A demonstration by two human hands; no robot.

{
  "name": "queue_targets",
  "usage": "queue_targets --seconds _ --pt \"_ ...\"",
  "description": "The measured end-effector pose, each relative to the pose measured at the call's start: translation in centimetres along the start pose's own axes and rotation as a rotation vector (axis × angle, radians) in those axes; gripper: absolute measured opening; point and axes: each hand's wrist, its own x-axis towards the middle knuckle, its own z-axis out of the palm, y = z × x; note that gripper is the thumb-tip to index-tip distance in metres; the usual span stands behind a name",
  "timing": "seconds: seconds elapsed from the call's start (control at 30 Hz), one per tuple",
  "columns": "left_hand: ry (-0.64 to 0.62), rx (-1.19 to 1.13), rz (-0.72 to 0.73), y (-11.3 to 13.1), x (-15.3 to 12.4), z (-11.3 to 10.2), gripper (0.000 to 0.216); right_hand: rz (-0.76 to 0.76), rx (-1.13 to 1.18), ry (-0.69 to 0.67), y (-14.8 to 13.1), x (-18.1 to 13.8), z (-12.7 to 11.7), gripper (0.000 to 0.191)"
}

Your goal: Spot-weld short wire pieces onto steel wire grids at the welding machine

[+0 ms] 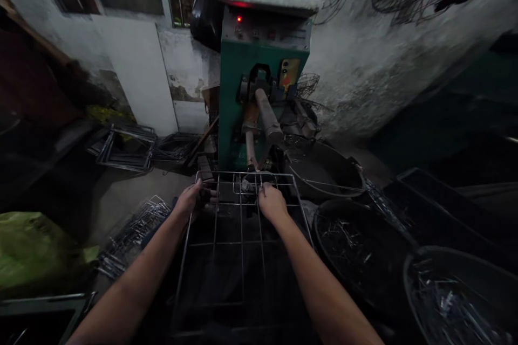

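A rectangular wire grid (242,243) extends from the green welding machine toward my body. My left hand (191,198) is closed around the grid's left side near its far corner. On the inner wires near the far edge, my right hand (272,202) pinches the grid, with a small wire rectangle (237,184) just to its left. The far edge of the grid lies at the machine's lower electrode (251,151). Dim light hides exactly which wires the right fingertips hold.
The green machine (232,118) with a lit red lamp stands against the wall. To the right are a wide basin (324,167) and tubs (360,275) (421,259) of metal pieces. Wire frames (127,164) and a wire pile (133,234) lie left, beside a yellow-green bag (34,253).
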Motion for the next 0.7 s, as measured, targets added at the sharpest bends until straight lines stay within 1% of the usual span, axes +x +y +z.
queue_targets --seconds 0.1,0.23,0.37,0.47,0.7 --pt "0.013 0.022 -0.005 0.0 0.3 0.0 0.039 -0.004 0.003 -0.012 0.0 0.6 -0.1 0.026" --pt "-0.014 0.008 -0.011 -0.1 0.4 -0.2 0.038 -0.005 -0.009 -0.016 -0.1 0.7 -0.1 0.026" --pt "-0.011 0.007 0.012 -0.4 0.5 -0.4 0.037 -0.019 -0.009 -0.002 -0.1 0.8 -0.2 0.027" --pt "-0.023 -0.013 0.016 -0.5 0.7 -0.5 0.037 -0.025 -0.009 -0.022 -0.1 1.2 -0.2 0.027" --pt "0.018 -0.032 0.023 -0.6 0.7 -0.4 0.04 -0.01 -0.025 -0.049 -0.3 1.6 -0.1 0.026"
